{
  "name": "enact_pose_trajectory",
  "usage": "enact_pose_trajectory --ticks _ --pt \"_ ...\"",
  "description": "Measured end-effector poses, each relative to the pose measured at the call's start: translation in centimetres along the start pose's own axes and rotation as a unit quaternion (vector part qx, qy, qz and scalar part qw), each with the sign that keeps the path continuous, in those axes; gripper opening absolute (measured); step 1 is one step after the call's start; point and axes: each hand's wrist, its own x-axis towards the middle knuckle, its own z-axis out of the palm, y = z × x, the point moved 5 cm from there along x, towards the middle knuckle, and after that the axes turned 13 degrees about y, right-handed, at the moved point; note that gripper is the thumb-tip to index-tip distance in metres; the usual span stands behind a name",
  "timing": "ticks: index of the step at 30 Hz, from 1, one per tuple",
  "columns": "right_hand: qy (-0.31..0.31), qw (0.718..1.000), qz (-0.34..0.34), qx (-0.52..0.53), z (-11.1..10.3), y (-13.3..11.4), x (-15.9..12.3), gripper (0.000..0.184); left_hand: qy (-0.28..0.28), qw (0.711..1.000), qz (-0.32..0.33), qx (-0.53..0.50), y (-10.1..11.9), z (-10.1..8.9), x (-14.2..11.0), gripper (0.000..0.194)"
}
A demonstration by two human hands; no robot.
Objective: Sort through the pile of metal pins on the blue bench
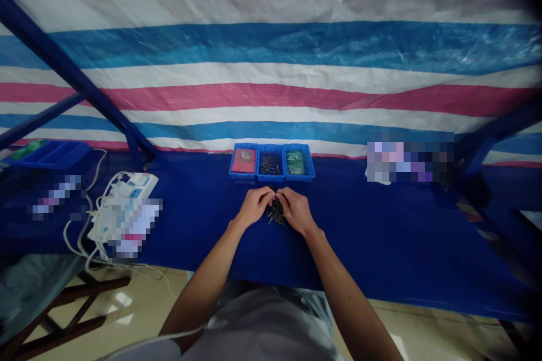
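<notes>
"What have you got on your feed?"

"I see the left hand (256, 206) and the right hand (296, 208) close together over the worktop (381, 225), about midway between its back and front edges. A loose pile of dark screws (276, 215) lies between them."

"Are the hands gripping anything?"

"On both, I see the fingers bent in and the tips drawn together, nearly meeting at the pile's far end. I can't tell whether a screw is pinched there; it's too small from here."

"And towards the back edge?"

"I have three blue bins side by side: the left bin (243, 177) with something red inside, the middle bin (271, 178) with more screws, the right bin (312, 169) with green and pale pieces."

"Anything left of the hands?"

"A white power strip (143, 181) and cables (88, 240), the cables trailing past the front edge."
</notes>
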Motion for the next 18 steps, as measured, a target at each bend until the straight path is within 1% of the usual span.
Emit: enact_pose_trajectory --ticks 6,13,16,18 --pt "0.001 1.0 -0.002 -0.012 0.15 0.19 -0.09 0.03 -0.001 1.0 -0.009 0.004 -0.14 0.09 -0.02 0.036" --pt "-0.003 0.999 0.002 -0.052 0.38 0.55 -0.18 0.039 -0.002 1.0 0.002 -0.002 -0.18 0.13 0.0 0.033" --pt "-0.01 0.999 0.006 -0.049 0.44 0.64 -0.23 0.039 -0.003 1.0 0.001 0.0 -0.29 0.19 -0.04 0.033" --pt "-0.01 0.999 0.008 -0.032 0.35 0.59 -0.23 0.035 0.0 1.0 -0.003 0.002 -0.36 0.17 -0.07 0.034"
